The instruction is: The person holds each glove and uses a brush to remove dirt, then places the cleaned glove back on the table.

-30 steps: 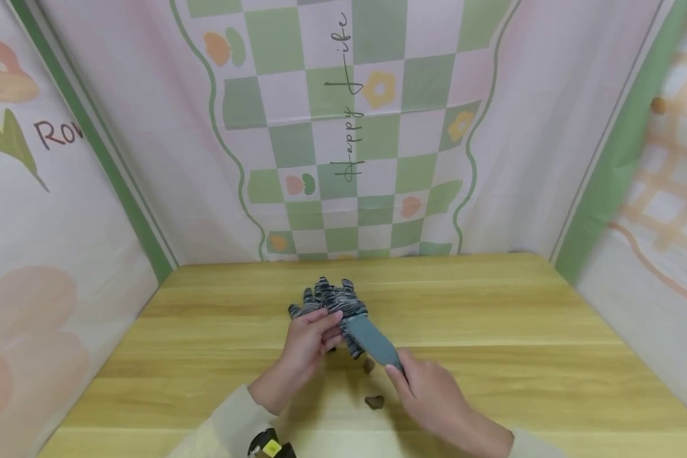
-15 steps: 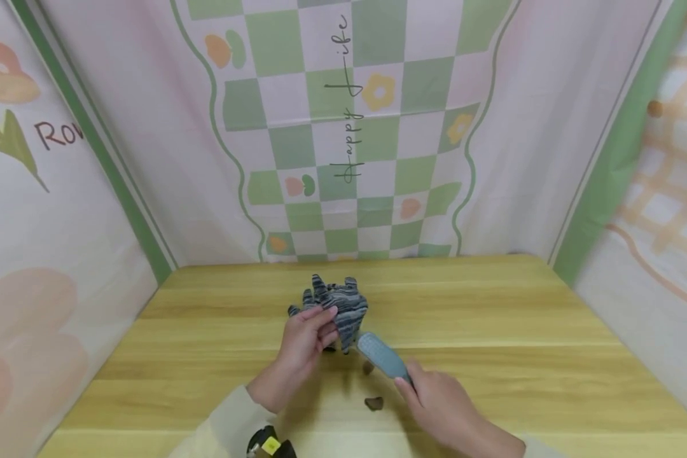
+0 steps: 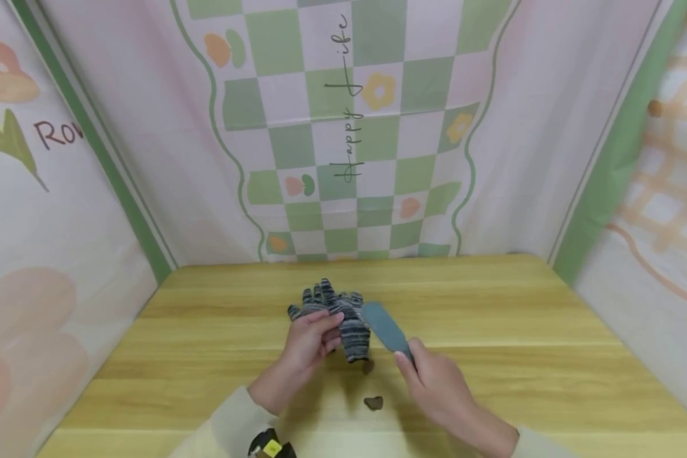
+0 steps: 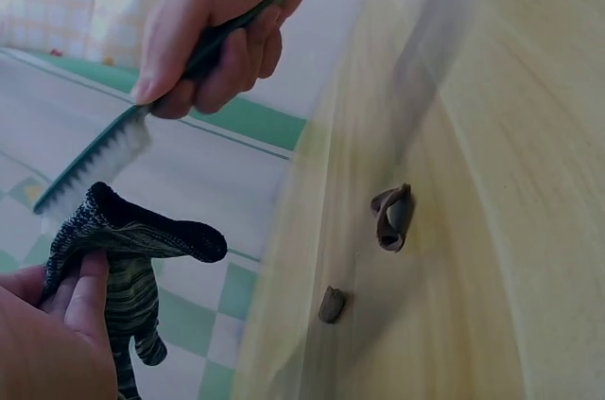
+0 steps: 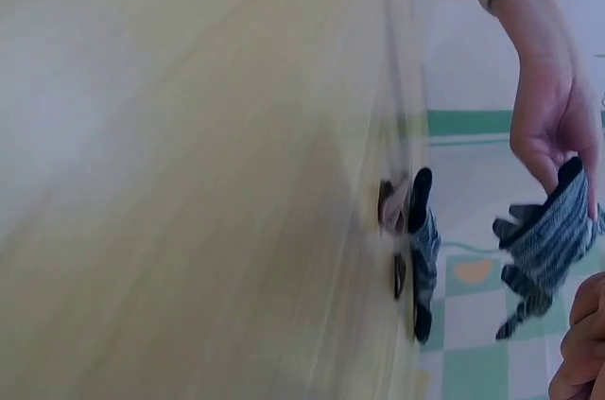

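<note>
My left hand (image 3: 308, 338) pinches a dark grey and white striped knitted glove (image 3: 355, 337) between thumb and fingers, holding it above the table with its black-edged cuff towards me. My right hand (image 3: 442, 385) grips a blue-green brush (image 3: 385, 328) by its handle. In the left wrist view the white bristles (image 4: 109, 159) face down over the glove's cuff; whether they touch it I cannot tell. The right wrist view has a second striped glove (image 5: 425, 263) lying on the table beyond the held glove (image 5: 548, 239).
Two small brown curled pieces lie on the wooden table (image 3: 492, 394): a nearer piece (image 3: 373, 402) and a farther piece (image 4: 332, 304). A black object with a yellow patch (image 3: 272, 447) is by my left sleeve. Patterned curtains (image 3: 343, 127) enclose the table's back and sides.
The brush moved down off the glove towards me, then back up to the glove's right edge. The held glove's cuff has flexed and now hangs down. The left hand stays nearly in place.
</note>
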The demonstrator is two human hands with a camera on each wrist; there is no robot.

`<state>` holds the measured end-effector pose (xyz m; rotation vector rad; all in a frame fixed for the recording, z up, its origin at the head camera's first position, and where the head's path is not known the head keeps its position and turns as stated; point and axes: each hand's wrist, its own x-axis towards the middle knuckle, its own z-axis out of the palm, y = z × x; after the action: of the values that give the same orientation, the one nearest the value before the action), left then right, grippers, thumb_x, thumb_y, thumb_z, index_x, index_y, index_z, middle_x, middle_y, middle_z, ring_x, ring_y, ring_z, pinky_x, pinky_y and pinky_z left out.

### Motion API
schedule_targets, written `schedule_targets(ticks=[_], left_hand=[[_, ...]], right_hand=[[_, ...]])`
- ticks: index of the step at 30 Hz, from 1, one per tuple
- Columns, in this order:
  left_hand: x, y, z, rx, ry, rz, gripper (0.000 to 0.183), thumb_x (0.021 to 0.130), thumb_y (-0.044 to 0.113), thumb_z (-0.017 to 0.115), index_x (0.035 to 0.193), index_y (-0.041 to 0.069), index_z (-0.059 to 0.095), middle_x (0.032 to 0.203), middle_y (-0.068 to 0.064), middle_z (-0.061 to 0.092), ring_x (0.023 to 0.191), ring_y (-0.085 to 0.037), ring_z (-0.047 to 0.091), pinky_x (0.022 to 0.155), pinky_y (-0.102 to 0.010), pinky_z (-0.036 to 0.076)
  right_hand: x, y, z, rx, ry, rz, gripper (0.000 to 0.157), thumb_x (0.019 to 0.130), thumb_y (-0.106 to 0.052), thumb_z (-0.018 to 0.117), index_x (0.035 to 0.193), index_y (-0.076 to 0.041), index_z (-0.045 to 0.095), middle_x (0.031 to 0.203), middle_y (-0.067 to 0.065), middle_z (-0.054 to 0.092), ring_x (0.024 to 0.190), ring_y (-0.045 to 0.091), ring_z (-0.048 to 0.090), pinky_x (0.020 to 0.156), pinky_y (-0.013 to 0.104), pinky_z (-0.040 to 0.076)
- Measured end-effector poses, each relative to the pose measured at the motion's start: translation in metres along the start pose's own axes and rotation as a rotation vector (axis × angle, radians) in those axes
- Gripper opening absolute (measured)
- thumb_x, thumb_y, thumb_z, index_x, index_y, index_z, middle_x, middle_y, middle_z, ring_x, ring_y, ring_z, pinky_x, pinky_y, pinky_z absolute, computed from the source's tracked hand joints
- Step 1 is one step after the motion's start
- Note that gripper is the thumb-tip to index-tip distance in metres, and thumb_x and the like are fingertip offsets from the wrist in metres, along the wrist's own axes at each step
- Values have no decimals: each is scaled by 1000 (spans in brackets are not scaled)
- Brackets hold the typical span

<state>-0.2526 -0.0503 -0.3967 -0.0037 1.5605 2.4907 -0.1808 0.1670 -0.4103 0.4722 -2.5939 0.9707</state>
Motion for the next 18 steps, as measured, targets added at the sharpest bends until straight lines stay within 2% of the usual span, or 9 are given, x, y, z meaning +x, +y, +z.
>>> schedule_targets(ticks=[3, 6, 11, 18], left_hand=[[-1, -2, 1, 12, -6, -11, 39, 91, -3, 63, 61, 12, 42, 58, 4, 55, 51, -4, 52, 57, -19, 54], [-2, -3, 2, 1, 2, -8, 40, 90, -3, 63, 61, 12, 40, 58, 4, 53, 50, -4, 50, 55, -18, 53], [-2, -2, 1, -23, 11, 4, 39, 90, -5, 62, 62, 11, 41, 61, 3, 57, 51, -4, 53, 54, -18, 53], [-2, -2, -2, -37, 26, 10, 38, 91, -5, 60, 61, 11, 44, 61, 3, 57, 52, -5, 54, 57, -19, 55]], right_hand=[[2, -4, 7, 17, -7, 1, 18, 100, -16, 55, 83, -16, 48, 58, -13, 35, 46, 1, 30, 40, 20, 31], [1, -6, 12, 19, -48, 33, 18, 100, -17, 55, 83, -16, 48, 58, -12, 36, 46, 2, 32, 40, 20, 32], [-3, -5, 16, -12, -99, 77, 19, 101, -18, 54, 83, -16, 49, 57, -11, 37, 46, 3, 32, 40, 21, 32], [-10, 0, 16, -53, -118, 63, 19, 100, -19, 55, 83, -17, 47, 57, -11, 35, 47, 4, 30, 43, 21, 31]])
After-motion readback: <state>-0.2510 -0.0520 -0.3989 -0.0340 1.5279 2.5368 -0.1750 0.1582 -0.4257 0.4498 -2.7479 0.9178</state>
